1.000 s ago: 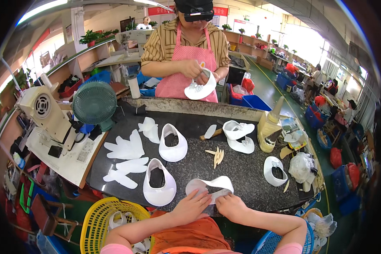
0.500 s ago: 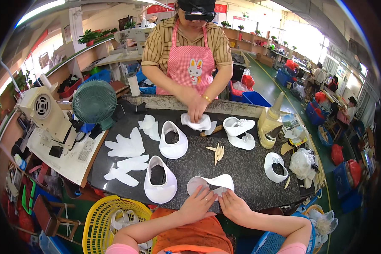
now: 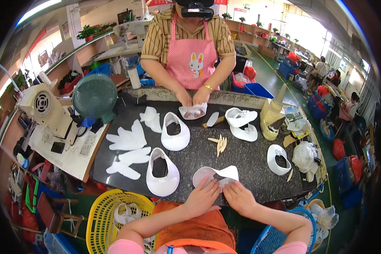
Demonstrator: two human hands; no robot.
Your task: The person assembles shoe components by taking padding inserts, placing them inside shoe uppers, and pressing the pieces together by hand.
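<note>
At the near edge of the dark stone tabletop [image 3: 249,163], a white shoe upper [image 3: 230,171] lies curved into a loop. My left hand [image 3: 202,196] presses its fingers onto the upper's near-left end, a ring on one finger. From the other side my right hand [image 3: 240,198] grips the near-right end. The two hands almost meet, and the fingers hide the ends between them. Left of my hands sit two closed-up white uppers, a nearer one [image 3: 169,183] and a farther one [image 3: 177,142]. Several flat white cut pieces [image 3: 129,137] are spread beyond them.
Across the table a co-worker's hands [image 3: 192,103] hold a white piece. Beige strips [image 3: 221,145], a pale glue bottle [image 3: 271,118], finished-looking uppers [image 3: 245,133] and a clear plastic bag [image 3: 305,154] occupy the right half. Baskets, yellow [image 3: 95,224] and blue [image 3: 269,239], flank my lap.
The co-worker's hands now sit side by side on their white piece, which has tilted up. My hands stay on the shoe upper with small finger shifts; the whole view has moved slightly.
</note>
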